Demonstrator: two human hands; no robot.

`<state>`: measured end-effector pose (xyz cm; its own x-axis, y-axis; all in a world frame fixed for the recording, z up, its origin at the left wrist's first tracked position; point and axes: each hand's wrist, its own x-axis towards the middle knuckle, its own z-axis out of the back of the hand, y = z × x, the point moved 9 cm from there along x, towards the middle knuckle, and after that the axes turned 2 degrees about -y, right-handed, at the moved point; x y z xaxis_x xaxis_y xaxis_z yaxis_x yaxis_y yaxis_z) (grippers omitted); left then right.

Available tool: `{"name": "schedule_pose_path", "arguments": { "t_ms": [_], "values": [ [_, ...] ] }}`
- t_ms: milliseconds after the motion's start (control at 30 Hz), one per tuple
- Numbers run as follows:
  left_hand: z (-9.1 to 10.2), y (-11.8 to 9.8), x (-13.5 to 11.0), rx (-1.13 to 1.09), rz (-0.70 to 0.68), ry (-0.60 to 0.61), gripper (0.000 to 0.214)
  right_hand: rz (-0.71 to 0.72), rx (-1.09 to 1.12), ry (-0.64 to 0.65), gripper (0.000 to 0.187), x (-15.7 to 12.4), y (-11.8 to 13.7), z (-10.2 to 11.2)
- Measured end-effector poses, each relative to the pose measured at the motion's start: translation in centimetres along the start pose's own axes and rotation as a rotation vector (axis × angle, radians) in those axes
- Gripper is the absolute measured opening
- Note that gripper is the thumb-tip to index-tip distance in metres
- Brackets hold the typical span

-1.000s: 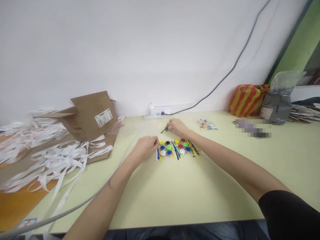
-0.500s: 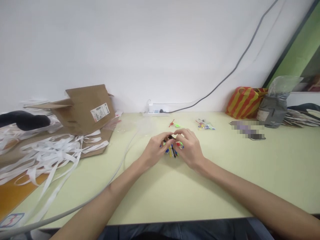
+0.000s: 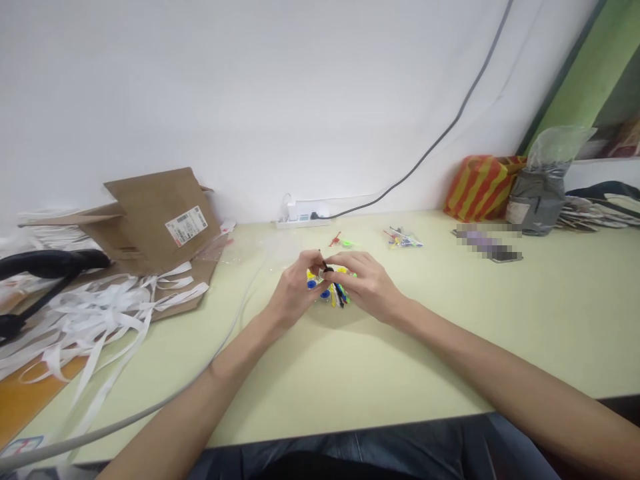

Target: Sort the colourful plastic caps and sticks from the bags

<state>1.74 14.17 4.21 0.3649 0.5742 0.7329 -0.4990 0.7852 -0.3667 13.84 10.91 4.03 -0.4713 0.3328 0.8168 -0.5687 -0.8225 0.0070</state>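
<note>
My left hand [image 3: 296, 283] and my right hand [image 3: 367, 280] meet over the middle of the table, fingertips nearly touching. Both pinch a small black plastic piece [image 3: 327, 269], thin at its upper end; its exact kind is too small to tell. Just beneath and behind the fingers lies a cluster of small coloured plastic parts [image 3: 339, 295], in yellow, blue, black, white and green, partly hidden by my hands. Round blue pieces [image 3: 312, 284] show beside my left fingers. Farther back lie a red and green plastic piece [image 3: 343, 241] and a bagged bunch of coloured parts [image 3: 403, 238].
An open cardboard box [image 3: 160, 220] and tangled white straps [image 3: 110, 300] occupy the left. A grey cable [image 3: 235, 333] crosses the table. A power strip [image 3: 303, 220] sits by the wall. On the right are a phone [image 3: 506, 254], a striped bag [image 3: 475, 190] and a grey bag [image 3: 535, 200].
The view has shifted a little, so the scene sits farther left. My fingers have changed their hold on the black piece, whose thin end now sticks up between them.
</note>
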Motion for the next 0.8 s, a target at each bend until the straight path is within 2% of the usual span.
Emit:
{"name": "schedule_pose_path", "arguments": {
  "t_ms": [67,133,233,367,633,800],
  "values": [
    [0.1,-0.5,0.1,0.014,-0.035,-0.01,0.029,-0.01,-0.035,-0.027,0.028,0.0,-0.3,0.2],
    [0.1,-1.3,0.3,0.027,-0.093,-0.001,0.021,-0.081,-0.051,-0.078,0.019,0.0,-1.0,0.7],
    [-0.1,-2.4,0.4,0.035,-0.196,0.035,0.017,-0.178,0.041,-0.115,0.011,-0.1,-1.5,0.9],
    [-0.2,-3.3,0.2,0.115,-0.304,0.047,0.012,-0.272,0.26,-0.094,0.017,-0.1,-1.0,0.4],
    [-0.5,-4.2,-0.3,0.382,-0.506,0.135,0.01,-0.532,0.409,-0.055,0.006,-0.5,-1.6,0.0],
    [-0.8,-4.8,-0.4,0.451,-0.576,0.186,0.018,-0.562,0.501,-0.023,0.016,-0.3,-1.4,-0.4]
  ]
}}
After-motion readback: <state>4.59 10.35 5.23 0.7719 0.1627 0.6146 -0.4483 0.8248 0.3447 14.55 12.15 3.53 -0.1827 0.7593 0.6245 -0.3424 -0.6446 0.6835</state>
